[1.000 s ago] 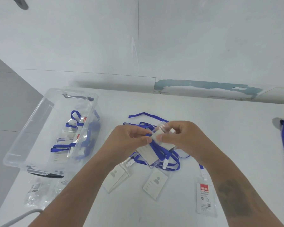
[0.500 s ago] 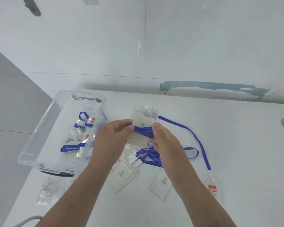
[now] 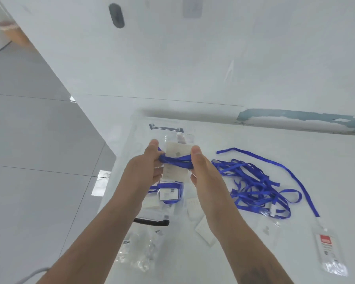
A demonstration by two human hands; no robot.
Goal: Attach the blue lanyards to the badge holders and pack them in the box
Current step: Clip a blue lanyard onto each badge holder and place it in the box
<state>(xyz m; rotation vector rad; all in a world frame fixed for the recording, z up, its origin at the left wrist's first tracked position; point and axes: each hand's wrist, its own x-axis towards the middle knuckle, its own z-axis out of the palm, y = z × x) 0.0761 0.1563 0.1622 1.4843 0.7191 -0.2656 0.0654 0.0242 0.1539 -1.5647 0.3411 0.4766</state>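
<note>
White table (image 3: pixel 295 160) is carrying spare holders (image 3: pixel 203 230) nearest, then tangled lanyards (image 3: pixel 252 185). Both hands, left (image 3: pixel 146 171) and right (image 3: pixel 203 171), are pinching the wrapped badge (image 3: pixel 176 160) by its edges, keeping its lanyard bundled, hovering it over the box (image 3: pixel 139 136) for packing.

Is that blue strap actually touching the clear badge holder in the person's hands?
Touching. The head view shows the blue lanyard wrapped tight across the badge holder, pinned at each edge by the left hand and right hand.

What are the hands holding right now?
Left hand: grips the badge holder wrapped in blue lanyard.
Right hand: grips the same badge holder.
</note>
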